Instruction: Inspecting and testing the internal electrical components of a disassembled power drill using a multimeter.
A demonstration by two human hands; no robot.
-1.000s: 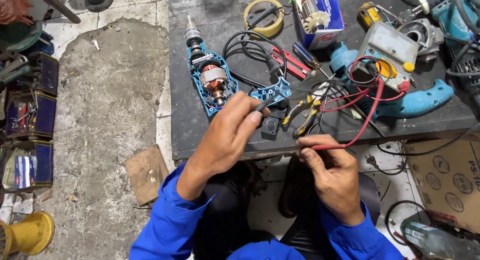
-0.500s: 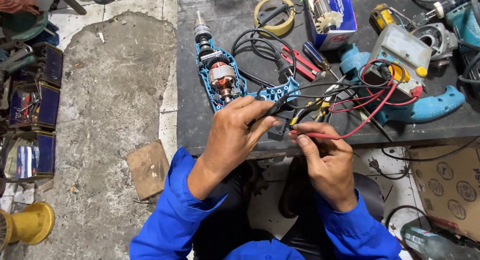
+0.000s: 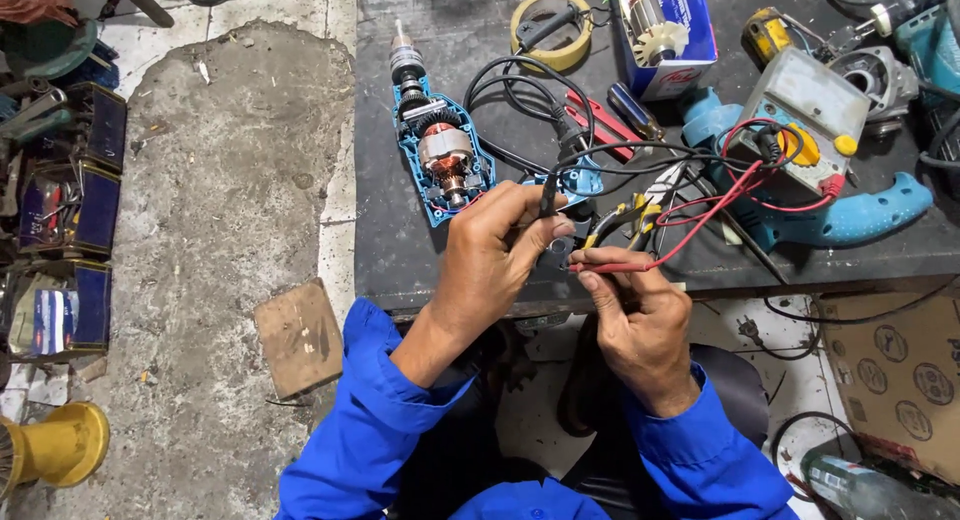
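An opened blue drill with its copper motor showing lies on the dark workbench. My left hand grips a small black switch part together with a black probe at the bench's front edge. My right hand pinches a red probe whose tip touches that part. Red and black leads run from the probes to a grey multimeter with a yellow dial, resting on a blue power tool.
A yellow tape roll, a blue box with a motor rotor, pliers and screwdrivers lie on the bench. Dark blue boxes and a yellow funnel stand on the floor at left. A cardboard box sits at right.
Both hands have stayed together at the bench's front edge; my right hand has brought the red probe closer to the black part in my left hand. The view has shifted slightly.
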